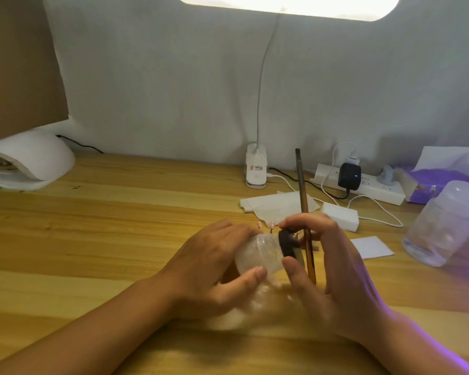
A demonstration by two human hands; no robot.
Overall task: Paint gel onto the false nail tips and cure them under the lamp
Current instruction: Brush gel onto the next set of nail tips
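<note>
Left hand point(214, 255): palm down, fingers curled round clear jar point(257, 257), mid-surface | Right hand point(333, 266): pinches dark cap point(289, 243) at jar mouth, brush point(303, 201) upright between fingers | pink nail tips point(352, 225) just behind | curing lamp point(30, 161) far-left edge.

The left hand point(214, 269) and right hand point(333, 280) have short plain nails. The left forearm point(92, 328) and right forearm point(417, 345) are bare, and the right is edged with violet light.

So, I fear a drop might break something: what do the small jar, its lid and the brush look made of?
The jar looks like clear, glossy plastic, possibly glass: light passes through it. The lid is dark, opaque, matte, likely plastic. The brush has an amber, translucent lower handle, perhaps acrylic; upper part unclear.
</note>
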